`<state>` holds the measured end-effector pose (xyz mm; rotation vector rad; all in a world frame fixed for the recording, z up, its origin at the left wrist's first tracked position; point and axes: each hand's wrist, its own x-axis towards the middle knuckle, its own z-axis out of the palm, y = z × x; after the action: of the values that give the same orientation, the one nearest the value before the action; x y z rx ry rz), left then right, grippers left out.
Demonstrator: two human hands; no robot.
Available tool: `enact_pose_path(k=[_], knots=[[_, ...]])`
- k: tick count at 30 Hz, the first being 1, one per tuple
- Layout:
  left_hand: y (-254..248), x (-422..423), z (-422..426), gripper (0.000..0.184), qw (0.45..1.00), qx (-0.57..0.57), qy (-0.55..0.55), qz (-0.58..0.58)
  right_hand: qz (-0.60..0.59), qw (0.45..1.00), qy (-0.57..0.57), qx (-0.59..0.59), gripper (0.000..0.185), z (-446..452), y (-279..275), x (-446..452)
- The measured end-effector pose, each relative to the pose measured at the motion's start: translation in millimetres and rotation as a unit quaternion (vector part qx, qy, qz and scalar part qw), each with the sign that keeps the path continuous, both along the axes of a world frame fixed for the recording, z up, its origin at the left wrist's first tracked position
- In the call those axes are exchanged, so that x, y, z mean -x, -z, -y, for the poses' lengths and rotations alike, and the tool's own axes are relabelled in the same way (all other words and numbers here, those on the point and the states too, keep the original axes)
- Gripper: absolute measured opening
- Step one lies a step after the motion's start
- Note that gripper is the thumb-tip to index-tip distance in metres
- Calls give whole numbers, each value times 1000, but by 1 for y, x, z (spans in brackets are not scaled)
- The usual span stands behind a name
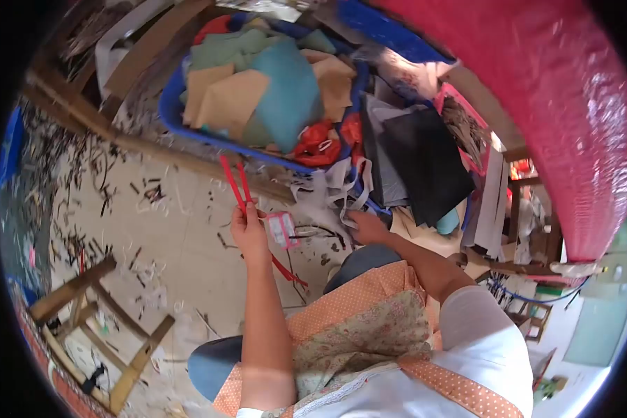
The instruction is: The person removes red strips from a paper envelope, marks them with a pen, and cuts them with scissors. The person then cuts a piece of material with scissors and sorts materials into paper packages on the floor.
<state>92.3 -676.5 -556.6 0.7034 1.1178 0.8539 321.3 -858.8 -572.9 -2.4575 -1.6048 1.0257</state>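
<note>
My left hand is closed on red strips, which stick up past the fingers. A further red length hangs below that hand. My right hand has its fingers closed at a loose bundle of white strips, beside the blue basket. Between the hands, lower down, lies a small pink-edged packet or label on the floor. In the blue basket are piled tan, green and teal pieces of sheet material, with a red plastic bag at its near edge.
Black and grey sheets lie right of the basket, near a pink crate. A large pink wrapped roll overhangs the upper right. A wooden bar runs before the basket. A wooden stool frame and scattered dark scraps are at left.
</note>
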Motion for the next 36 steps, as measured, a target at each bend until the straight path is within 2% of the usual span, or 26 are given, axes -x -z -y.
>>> enact_pose_path(k=[2,3,4,6,9,10,12,13,15,16,17,18,19,21,22,25,27,32,34,36], knots=[[14,-21,-9,14,1000,0,-17,-3,-51,994,-57,-76,49,3,10,-14],[19,-28,-12,14,1000,-6,-5,0,-47,994,-46,-82,49,1,13,-23],[22,-35,-16,14,1000,-14,4,17,-229,964,129,-45,50,-1,13,-34],[25,-43,-16,15,999,-24,30,34,-311,872,373,-64,48,0,10,-60],[19,-43,-21,13,999,7,35,16,-15,851,461,-252,35,-10,13,-100],[17,-41,-20,13,999,8,41,17,-18,848,465,-255,35,-18,10,-105],[16,-39,-20,13,999,4,38,20,98,856,368,-349,26,-49,1,-119],[18,-38,-19,14,999,0,37,15,94,859,360,-353,26,-69,1,-130],[26,-33,-17,14,1000,-5,15,12,149,903,210,-343,21,-117,4,-153],[30,-30,-15,15,1000,-9,19,-2,145,906,190,-348,21,-141,9,-161],[38,-26,-14,15,1000,-11,21,-15,251,927,112,-255,26,-166,15,-167],[51,-19,-13,17,998,-31,17,-45,354,921,29,-159,33,-189,24,-169],[58,-12,-12,17,999,-27,-14,-41,354,920,-1,-167,33,-209,26,-165],[67,7,-11,17,990,-82,-15,-110,336,935,-18,-112,44,-234,39,-164],[71,17,-10,17,990,-74,-46,-109,333,939,-36,-71,50,-244,50,-168],[74,47,2,18,984,-43,-84,-151,392,916,-72,50,47,-249,82,-179],[73,59,9,17,981,32,-102,-165,396,913,-78,59,48,-253,105,-193],[95,58,23,17,976,-15,-108,-189,420,900,-84,78,57,-252,97,-207],[91,55,20,16,979,-40,-98,-173,294,945,86,-118,45,-263,76,-223],[88,51,16,16,982,-29,-90,-163,354,894,82,-261,29,-257,23,-230]])
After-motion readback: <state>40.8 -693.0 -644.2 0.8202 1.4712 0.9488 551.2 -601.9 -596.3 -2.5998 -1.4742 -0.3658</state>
